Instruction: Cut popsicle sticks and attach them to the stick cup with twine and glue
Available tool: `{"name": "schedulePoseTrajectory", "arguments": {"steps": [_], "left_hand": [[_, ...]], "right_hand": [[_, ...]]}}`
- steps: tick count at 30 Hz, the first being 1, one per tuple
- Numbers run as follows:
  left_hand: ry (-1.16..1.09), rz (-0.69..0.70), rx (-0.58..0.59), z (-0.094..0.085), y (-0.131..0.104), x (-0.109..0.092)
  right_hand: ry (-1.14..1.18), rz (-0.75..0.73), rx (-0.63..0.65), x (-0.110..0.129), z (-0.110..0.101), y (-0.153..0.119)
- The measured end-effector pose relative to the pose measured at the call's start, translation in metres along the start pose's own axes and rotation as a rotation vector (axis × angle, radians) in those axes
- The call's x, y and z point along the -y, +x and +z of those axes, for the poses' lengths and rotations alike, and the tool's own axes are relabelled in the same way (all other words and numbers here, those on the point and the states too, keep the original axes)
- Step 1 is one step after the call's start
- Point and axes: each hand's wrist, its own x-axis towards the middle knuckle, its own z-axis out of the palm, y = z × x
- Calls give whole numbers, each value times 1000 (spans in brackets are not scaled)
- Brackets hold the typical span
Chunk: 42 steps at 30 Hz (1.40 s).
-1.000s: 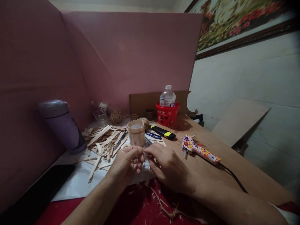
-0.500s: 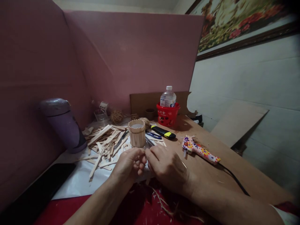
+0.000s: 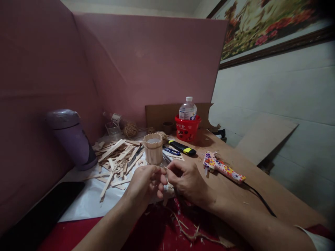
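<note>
My left hand (image 3: 148, 181) and my right hand (image 3: 187, 183) come close together in front of a small wooden cup (image 3: 153, 150) made of upright sticks. The fingers of each are pinched. A tiny pale tip shows between them, too small to name. The cup stands upright, untouched, with a band around its upper part. Below my hands, a length of twine (image 3: 193, 237) and pale scraps lie on red cloth (image 3: 154, 233). Loose craft sticks (image 3: 123, 157) are heaped to the left of the cup.
A flowered glue gun (image 3: 222, 167) with a black cord lies at right. Behind my hands are a black-and-yellow utility knife (image 3: 183, 147), blue-handled scissors (image 3: 171, 150) and a red bucket (image 3: 187, 129) holding a plastic bottle (image 3: 187, 109). A purple tumbler (image 3: 73, 143) and a dark phone-like slab (image 3: 49, 209) are at left.
My right hand has drawn slightly away from the left, opening a small gap between the fingertips. The things on the table stay where they were.
</note>
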Motion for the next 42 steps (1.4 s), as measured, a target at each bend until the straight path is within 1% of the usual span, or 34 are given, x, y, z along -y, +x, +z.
{"name": "schedulePoseTrajectory", "arguments": {"steps": [1,3,5,7,10,14,18,22,25,31,37,39,42], "left_hand": [[22,19,9,0,-1,-1],[70,87,-18,0,-3,-4],[117,168,-66,0,-4,-5],[154,229,-76,0,-5,-5],[185,250,-42,0,-6,-5],[170,271,-43,1,-5,-3],[178,282,-57,0,-2,-1],[171,245,-56,-4,0,0],[150,229,-32,-5,0,0],[69,165,-4,-6,3,2],[54,151,23,-7,4,3],[63,163,15,-6,3,2],[68,182,-38,-4,2,0]], "right_hand": [[149,114,11,1,0,2],[428,297,62,2,0,4],[617,410,102,4,-1,5],[708,479,109,6,-1,5],[771,540,108,9,0,4],[809,534,120,10,2,3],[788,531,127,7,4,3],[699,479,53,3,3,4],[669,454,45,5,1,4],[751,505,67,10,1,4],[757,514,68,8,3,4],[753,523,63,8,3,4],[713,519,76,8,4,3]]}}
